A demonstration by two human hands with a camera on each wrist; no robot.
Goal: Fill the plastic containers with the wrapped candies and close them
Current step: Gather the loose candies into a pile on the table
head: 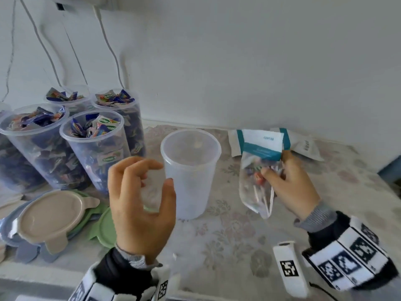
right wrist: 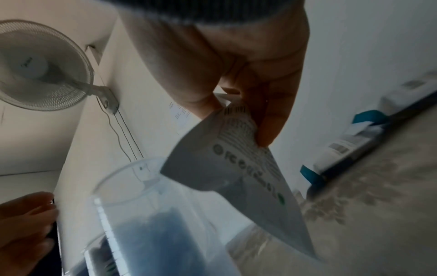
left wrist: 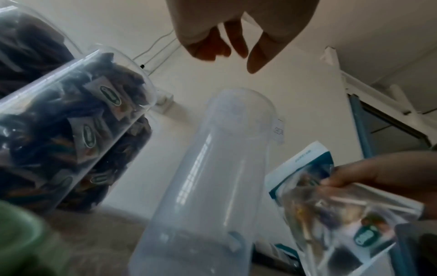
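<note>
Right hand [head: 288, 183] grips a clear pouch of candies [head: 258, 181] just right of the empty container [head: 191, 172]; left hand [head: 141, 198] hovers loosely curled, holding nothing. 4 filled containers [head: 95, 148] stand uncovered, lids [head: 52, 216] unused.

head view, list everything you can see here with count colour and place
empty container: one, clear, table centre
filled candy containers: at least four, clear, rear left, lidless
lids: several, beige, green, blue, stacked front left
candy bag: one, clear with teal band, right of the empty container
flat pouches: two or so, white and teal, by the wall
table: floral cloth
wall fan: one, white
left hand: curled loosely beside the empty container
right hand: grips the candy bag
</note>
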